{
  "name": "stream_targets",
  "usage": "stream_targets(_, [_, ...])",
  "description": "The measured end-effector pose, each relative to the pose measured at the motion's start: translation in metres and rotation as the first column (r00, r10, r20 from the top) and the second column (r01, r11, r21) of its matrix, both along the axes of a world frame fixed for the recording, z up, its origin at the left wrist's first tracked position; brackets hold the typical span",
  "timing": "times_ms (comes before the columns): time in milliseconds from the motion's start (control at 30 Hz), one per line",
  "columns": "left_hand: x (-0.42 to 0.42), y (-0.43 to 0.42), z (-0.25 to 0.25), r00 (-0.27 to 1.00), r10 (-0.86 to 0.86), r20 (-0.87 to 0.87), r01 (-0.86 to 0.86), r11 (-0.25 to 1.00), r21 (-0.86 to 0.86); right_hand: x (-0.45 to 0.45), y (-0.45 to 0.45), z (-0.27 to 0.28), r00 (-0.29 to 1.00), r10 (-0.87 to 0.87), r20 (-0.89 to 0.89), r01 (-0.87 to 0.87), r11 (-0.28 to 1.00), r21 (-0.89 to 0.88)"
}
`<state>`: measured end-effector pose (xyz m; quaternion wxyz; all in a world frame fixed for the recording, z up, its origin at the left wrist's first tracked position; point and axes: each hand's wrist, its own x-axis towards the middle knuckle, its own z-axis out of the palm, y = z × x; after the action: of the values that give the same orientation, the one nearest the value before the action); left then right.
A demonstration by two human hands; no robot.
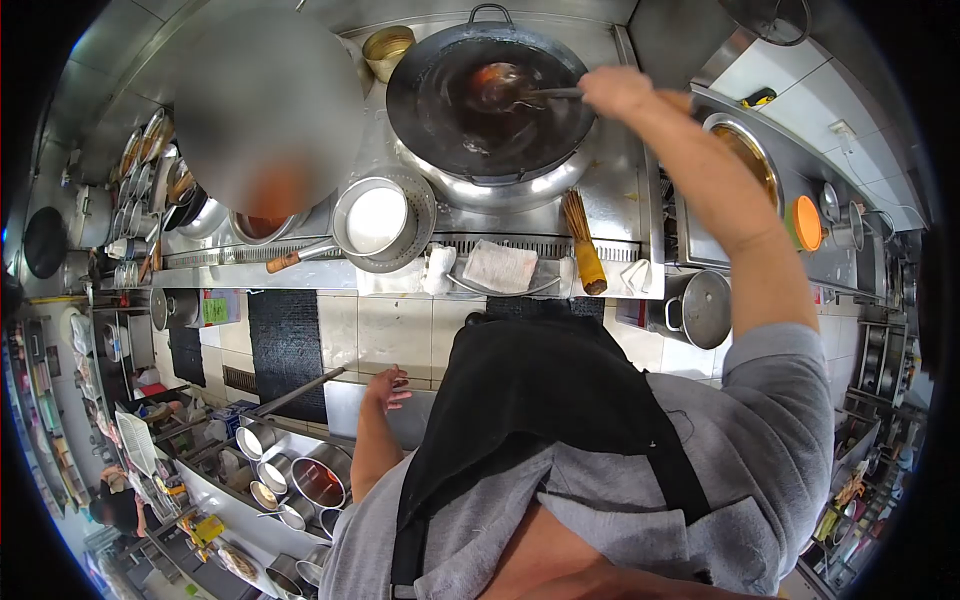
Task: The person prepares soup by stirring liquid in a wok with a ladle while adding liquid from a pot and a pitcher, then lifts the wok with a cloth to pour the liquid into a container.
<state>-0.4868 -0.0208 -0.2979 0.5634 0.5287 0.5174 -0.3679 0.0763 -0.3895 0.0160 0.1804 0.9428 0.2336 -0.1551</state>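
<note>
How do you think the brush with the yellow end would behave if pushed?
The brush would probably feel light, being a slim bundle of strands. Its yellow end looks rounded, so it may roll. The thin strands would likely flex.

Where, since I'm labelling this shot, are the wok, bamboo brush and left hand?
Wok (408, 104): head view, left inner wall.
Bamboo brush (590, 270): head view, yellow end.
Left hand (386, 387): head view, middle of the hand.

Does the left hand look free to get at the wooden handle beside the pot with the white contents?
Probably yes: the left hand looks empty, and the wooden handle lies near the front edge of the counter, with nothing visible covering it.
</note>
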Motion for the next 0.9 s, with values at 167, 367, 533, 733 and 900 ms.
stream_targets(167, [0.009,-0.008,-0.012,1.0,-0.012,0.008,0.012,1.0,-0.026,-0.033,-0.023,-0.074,0.989,-0.076,-0.131,0.119,0.926,0.358])
stream_targets(367, [0.007,-0.006,-0.007,1.0,-0.004,0.016,0.003,1.0,0.021,0.027,-0.033,0.01,0.999,-0.022,-0.043,0.023,1.0,0.021])
stream_targets(533, [0.004,-0.008,-0.016,1.0,0.013,0.007,-0.013,1.0,-0.012,-0.018,-0.004,-0.056,1.0,-0.005,-0.022,0.01,0.97,0.244])
stream_targets(733, [-0.004,-0.003,-0.025,0.999,0.02,0.045,-0.018,0.999,-0.044,0.0,-0.05,-0.024,0.986,0.011,-0.169,0.01,0.992,0.122])
stream_targets(900, [-0.005,0.002,-0.022,1.0,-0.001,0.007,0.001,1.0,-0.011,0.002,-0.004,0.004,0.998,-0.054,-0.017,0.054,0.998,0.035])
